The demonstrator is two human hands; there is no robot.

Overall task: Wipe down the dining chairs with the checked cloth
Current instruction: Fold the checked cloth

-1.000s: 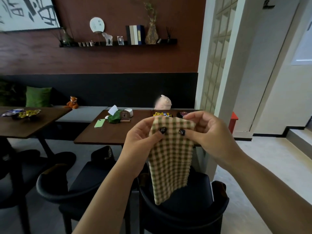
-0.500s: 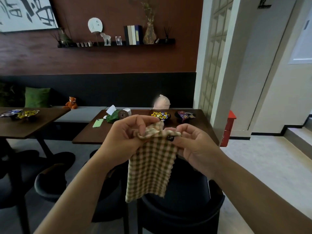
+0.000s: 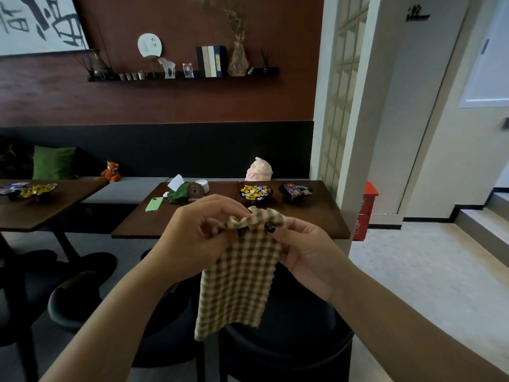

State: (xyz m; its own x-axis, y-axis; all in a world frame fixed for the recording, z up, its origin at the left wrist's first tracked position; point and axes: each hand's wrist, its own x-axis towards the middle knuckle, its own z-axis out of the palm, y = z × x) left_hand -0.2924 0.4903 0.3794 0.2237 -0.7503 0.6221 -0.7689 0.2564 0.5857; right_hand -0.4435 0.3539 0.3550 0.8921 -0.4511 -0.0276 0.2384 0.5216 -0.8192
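Note:
The green-and-cream checked cloth [image 3: 239,277] hangs in front of me, bunched at its top edge. My left hand [image 3: 198,235] grips the bunched top from the left. From the right, my right hand [image 3: 305,252] pinches the same edge with thumb and fingers. Under the cloth stands a black dining chair [image 3: 292,351] with a curved back. A second black chair [image 3: 80,304] stands to its left, partly hidden by my left forearm.
A dark wooden table [image 3: 314,219] beyond the chairs carries two candy bowls [image 3: 254,193], a green phone [image 3: 154,204] and a tissue holder. Another table [image 3: 41,208] is at left. A white pillar [image 3: 355,111] and a red box [image 3: 366,213] stand at right, beside light floor.
The cloth was held flat and high between both hands; they have since lowered and gathered its top edge into a bunch. The view has shifted slightly downward and closer.

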